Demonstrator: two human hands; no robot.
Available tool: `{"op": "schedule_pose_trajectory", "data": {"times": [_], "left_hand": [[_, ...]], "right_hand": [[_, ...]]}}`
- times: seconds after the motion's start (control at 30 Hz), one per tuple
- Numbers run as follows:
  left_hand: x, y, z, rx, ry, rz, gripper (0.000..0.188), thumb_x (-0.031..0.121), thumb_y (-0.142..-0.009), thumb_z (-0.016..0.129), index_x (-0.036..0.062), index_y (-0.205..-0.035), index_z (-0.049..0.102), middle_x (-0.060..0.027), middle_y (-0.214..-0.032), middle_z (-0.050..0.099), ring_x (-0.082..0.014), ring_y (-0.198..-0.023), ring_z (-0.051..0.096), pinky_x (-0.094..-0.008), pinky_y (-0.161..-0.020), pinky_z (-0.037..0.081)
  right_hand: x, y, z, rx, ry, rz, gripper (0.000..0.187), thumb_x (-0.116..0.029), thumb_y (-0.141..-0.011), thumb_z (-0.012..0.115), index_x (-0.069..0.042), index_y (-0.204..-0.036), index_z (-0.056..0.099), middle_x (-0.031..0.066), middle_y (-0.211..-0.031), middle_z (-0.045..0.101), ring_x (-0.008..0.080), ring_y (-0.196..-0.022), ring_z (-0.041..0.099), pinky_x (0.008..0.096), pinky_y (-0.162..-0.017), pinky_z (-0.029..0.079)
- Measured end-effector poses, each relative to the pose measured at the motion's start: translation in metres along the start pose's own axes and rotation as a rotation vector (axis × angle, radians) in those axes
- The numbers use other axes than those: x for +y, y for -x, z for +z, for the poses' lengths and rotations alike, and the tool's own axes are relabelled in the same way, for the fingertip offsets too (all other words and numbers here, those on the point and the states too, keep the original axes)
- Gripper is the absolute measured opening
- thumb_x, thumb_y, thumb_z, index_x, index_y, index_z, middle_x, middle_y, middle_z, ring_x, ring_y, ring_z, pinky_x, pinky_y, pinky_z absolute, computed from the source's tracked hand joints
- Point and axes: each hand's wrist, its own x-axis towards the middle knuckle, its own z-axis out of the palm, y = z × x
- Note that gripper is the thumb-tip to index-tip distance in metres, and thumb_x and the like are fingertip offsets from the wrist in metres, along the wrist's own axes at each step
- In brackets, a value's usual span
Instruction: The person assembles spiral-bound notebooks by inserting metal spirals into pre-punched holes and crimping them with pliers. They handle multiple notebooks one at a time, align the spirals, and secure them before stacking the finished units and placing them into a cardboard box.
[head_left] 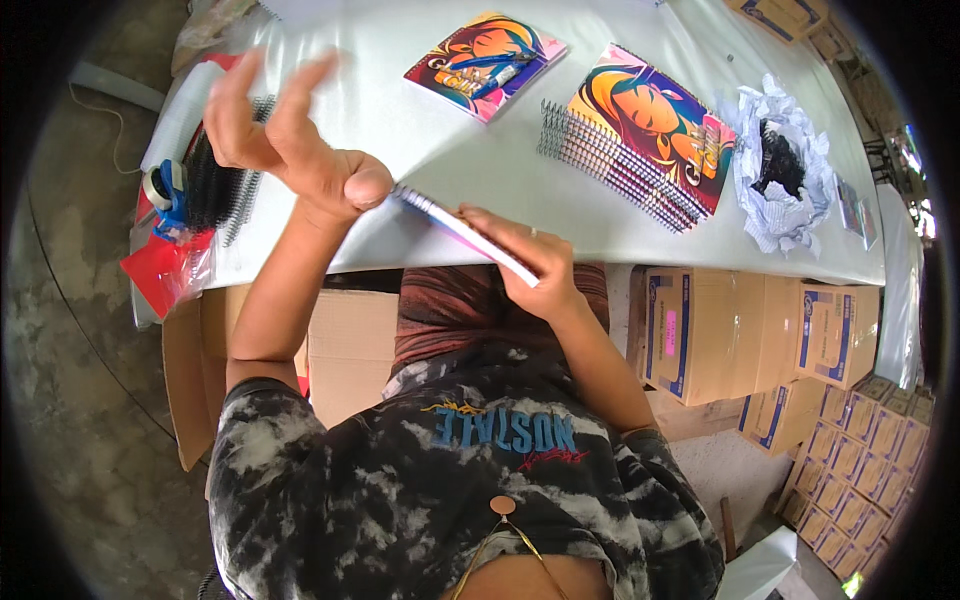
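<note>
My right hand [535, 255] grips a thin spiral notebook [470, 236], held edge-on and slanting over the table's front edge. Its wire-bound end points up toward my left hand [290, 140]. That hand is raised with the fingers spread and slightly blurred, the thumb tip right by the end of the binding. Whether the thumb touches the wire, I cannot tell. Beyond the hands, another spiral notebook [430, 75] with a colourful illustrated cover lies flat, a blue-handled hand tool [492, 72] on top. To the right stands a fanned stack of similar notebooks [650, 130].
Black binding coils [225, 195], a blue tape dispenser [170, 200] and red sheets [165, 270] lie at the table's left. Crumpled paper [785, 215] holding black scraps [778, 160] sits at the right. Cardboard boxes [730, 330] are stacked below the white-covered table [350, 240].
</note>
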Motion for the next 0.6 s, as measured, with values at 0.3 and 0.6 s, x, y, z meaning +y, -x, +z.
{"op": "schedule_pose_trajectory", "data": {"times": [0.3,0.6], "left_hand": [[0.025,0.082,-0.023,-0.308,0.040,-0.060,0.112,0.080,-0.068,0.045,-0.0104,-0.132,0.028,-0.0314,-0.138,0.022,-0.0456,-0.132,0.015,-0.0605,-0.103,0.014],[0.023,0.080,-0.002,-0.208,0.189,0.006,0.117,0.085,-0.065,0.037,-0.0055,-0.138,0.024,-0.0354,-0.142,0.003,-0.0514,-0.133,0.002,-0.0654,-0.101,0.000]], "right_hand": [[-0.008,0.000,0.008,-0.029,0.079,-0.033,0.044,0.010,-0.073,0.056,0.000,-0.116,0.058,0.0147,-0.113,0.061,0.0270,-0.100,0.062,0.0324,-0.084,0.050],[-0.009,0.000,0.014,-0.038,0.079,-0.067,0.038,0.010,-0.073,0.056,0.003,-0.110,0.060,0.0159,-0.107,0.064,0.0275,-0.094,0.065,0.0326,-0.081,0.051]]}}
